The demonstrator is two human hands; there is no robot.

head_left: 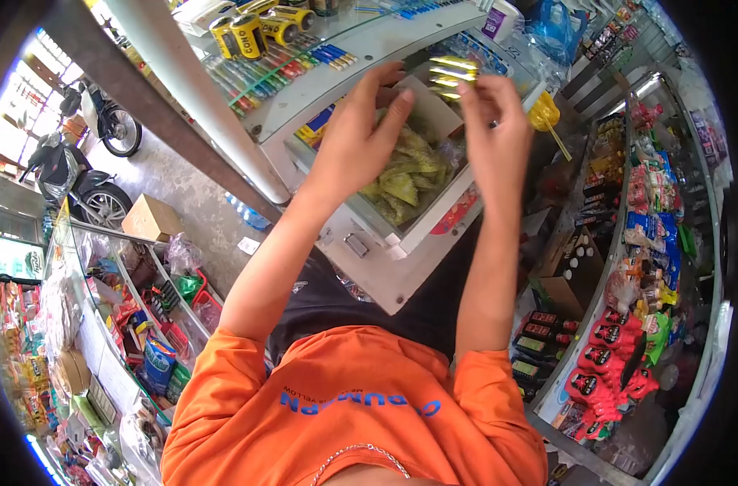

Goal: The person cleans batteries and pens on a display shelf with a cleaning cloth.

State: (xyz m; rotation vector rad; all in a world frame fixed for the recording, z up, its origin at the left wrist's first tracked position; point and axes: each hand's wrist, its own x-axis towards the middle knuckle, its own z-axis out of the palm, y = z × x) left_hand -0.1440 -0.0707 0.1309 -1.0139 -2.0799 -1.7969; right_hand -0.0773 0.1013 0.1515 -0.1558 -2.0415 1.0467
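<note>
My right hand (500,121) pinches a small shiny yellow pack (453,76), which looks like several slim batteries side by side. It is above the far end of an open drawer (424,236) in the glass counter. My left hand (367,130) hovers over the drawer's left side, thumb and fingers apart, with nothing visible in it. Beneath both hands, crumpled yellow-green plastic bags (409,174) lie in the drawer. A pale box or card (438,109) stands behind the bags, partly covered by the hands.
Large yellow-and-black batteries (249,36) stand on the glass counter top, with rows of pens (259,81) below. A white post (215,105) rises at left. Snack shelves (608,356) line the right. A cardboard box (151,219) and motorbikes (81,186) are at left.
</note>
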